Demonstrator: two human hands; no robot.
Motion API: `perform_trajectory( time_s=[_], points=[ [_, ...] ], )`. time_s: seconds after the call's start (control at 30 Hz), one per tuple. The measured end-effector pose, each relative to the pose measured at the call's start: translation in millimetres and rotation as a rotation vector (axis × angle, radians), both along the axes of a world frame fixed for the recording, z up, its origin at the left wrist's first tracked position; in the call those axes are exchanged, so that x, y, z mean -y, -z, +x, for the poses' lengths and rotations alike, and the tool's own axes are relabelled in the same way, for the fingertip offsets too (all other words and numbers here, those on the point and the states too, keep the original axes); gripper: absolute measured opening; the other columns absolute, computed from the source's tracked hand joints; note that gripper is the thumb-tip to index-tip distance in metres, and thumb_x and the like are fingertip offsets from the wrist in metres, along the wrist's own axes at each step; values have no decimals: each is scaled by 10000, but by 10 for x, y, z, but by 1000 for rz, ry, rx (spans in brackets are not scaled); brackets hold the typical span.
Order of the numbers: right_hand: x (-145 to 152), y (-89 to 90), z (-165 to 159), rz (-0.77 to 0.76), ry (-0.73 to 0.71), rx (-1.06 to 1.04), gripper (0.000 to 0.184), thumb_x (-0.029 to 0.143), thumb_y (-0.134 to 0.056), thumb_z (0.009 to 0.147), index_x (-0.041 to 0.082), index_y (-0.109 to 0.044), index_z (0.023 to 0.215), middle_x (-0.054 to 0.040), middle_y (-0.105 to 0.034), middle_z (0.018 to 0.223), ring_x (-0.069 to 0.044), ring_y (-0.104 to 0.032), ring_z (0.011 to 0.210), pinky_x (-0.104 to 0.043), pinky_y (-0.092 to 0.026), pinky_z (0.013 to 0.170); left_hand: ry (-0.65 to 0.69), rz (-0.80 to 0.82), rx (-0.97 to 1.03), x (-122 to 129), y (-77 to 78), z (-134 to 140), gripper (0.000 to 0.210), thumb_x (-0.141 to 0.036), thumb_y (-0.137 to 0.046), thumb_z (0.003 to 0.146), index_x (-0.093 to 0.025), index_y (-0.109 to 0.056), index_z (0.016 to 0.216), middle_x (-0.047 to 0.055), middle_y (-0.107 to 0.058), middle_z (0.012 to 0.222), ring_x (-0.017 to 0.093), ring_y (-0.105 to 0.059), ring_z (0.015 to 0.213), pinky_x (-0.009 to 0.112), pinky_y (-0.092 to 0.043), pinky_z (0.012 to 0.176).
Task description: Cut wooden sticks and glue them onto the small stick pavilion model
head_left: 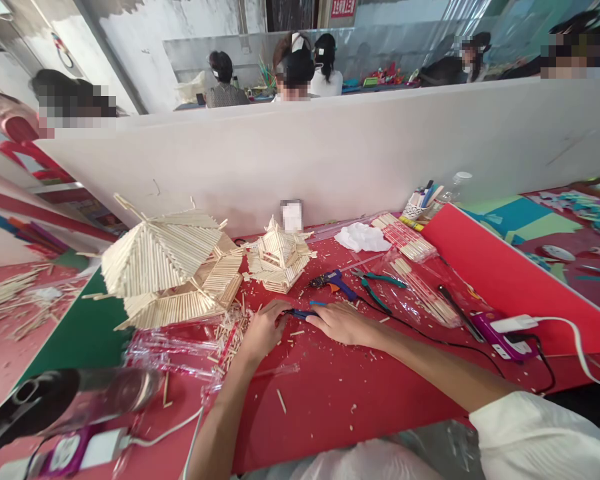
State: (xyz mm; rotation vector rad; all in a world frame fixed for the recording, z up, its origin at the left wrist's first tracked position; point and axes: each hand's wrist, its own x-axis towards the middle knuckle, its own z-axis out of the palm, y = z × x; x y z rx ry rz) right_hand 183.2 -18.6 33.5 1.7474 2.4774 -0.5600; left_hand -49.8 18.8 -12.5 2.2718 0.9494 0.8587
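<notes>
Red tabletop [320, 413]: L hand [266, 328], R hand [341, 323] grip dk blue tool [299, 313], axis approx. sideways.

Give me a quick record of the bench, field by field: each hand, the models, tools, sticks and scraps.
Left hand: holds the left end of a dark blue item
Right hand: at the item's right end, fingertips partly hidden
Models: large stick model at left; small stick model beside it
Tools: glue gun beyond the right hand; teal-handled pliers right of it
Sticks: plastic-wrapped bundles at right
Scraps: piled beside the left hand
</notes>
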Motion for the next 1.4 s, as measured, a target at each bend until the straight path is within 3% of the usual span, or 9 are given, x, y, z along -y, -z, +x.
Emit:
perform_trajectory(
  time_s=[0.1,0.3,0.5,1.17,1.4],
  points=[
    [2,42,-3,40,-11,30,544,510,-301,1091,149,-692,1203,-167,-794,1057,-318,-756,976,-339,-454,809,-14,12,-9,-1,22,-8,369,-32,-558,892,-233,-699,1167,80,-752,1145,226,-724,1044,386,-590,945],
    [-6,186,2,177,-11,182,624,522,-337,1077,85,-770,968,-219,-789,923,-346,-760,913,-362,-457,810,-17,13,-40,21,21,7,341,-31,-545,895,-218,-686,1143,87,-750,1130,231,-729,1024,384,-590,927],
    [-13,196,18,163,13,168,684,578,-313,1066,108,-783,905,-210,-790,872,-319,-768,849,-337,-458,768,-31,32,-15,38,27,28,325,-62,-563,906,-231,-697,1149,79,-749,1138,215,-730,1005,364,-595,918],
    [-27,329,24,169,41,184,712,604,-285,1060,115,-800,1013,-212,-797,963,-318,-765,941,-337,-481,812,-37,80,-61,29,80,61,371,-26,-559,870,-232,-708,1140,72,-752,1141,226,-729,1036,378,-586,950],
    [-52,275,28,171,39,192,683,583,-312,1059,110,-797,969,-216,-795,937,-327,-766,917,-341,-484,792,-32,56,-24,30,32,46,344,-47,-553,894,-225,-724,1133,77,-764,1117,222,-731,1020,376,-589,939]
  ],
)
